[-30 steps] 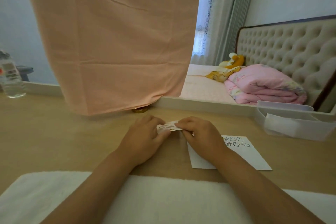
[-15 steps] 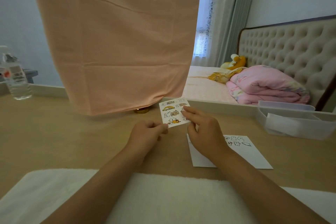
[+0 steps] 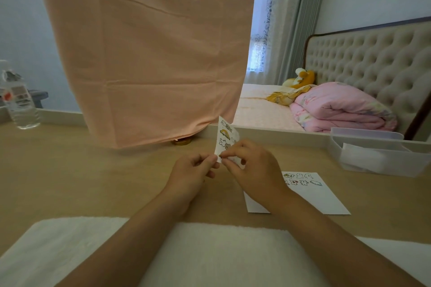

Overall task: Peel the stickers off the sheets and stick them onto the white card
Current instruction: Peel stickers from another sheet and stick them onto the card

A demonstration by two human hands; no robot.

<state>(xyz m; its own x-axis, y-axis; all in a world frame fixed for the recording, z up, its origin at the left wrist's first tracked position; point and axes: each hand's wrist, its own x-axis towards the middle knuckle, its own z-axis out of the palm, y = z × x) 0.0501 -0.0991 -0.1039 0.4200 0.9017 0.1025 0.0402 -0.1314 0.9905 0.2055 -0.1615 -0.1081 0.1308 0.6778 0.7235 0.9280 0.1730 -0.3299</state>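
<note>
Head view, looking down over both forearms: the sticker sheet (image 3: 225, 138) stands nearly upright above the wooden table (image 3: 93, 177), its lower edge caught between the two hands. The left hand (image 3: 190, 170) pinches the bottom left corner between thumb and forefinger, the other fingers curled in. The right hand (image 3: 253, 168) closes its thumb and forefinger on the sheet's lower part, at a small yellow-and-brown sticker; whether that sticker has lifted from the backing is too small to tell. Printed cartoon stickers run up the sheet above the fingertips, and its top reaches the hem of the peach cloth (image 3: 149, 49) hanging behind it. The white card (image 3: 312, 196) lies flat on the table to the right, partly under the right wrist, with two rows of stickers along its far edge. A white towel (image 3: 210, 256) covers the near edge of the table under the forearms. A clear plastic box (image 3: 377, 154) sits at the far right and a water bottle (image 3: 19, 102) at the far left. Beyond the table are a bed with a folded pink quilt (image 3: 340, 109) and a tufted headboard (image 3: 373, 60).
</note>
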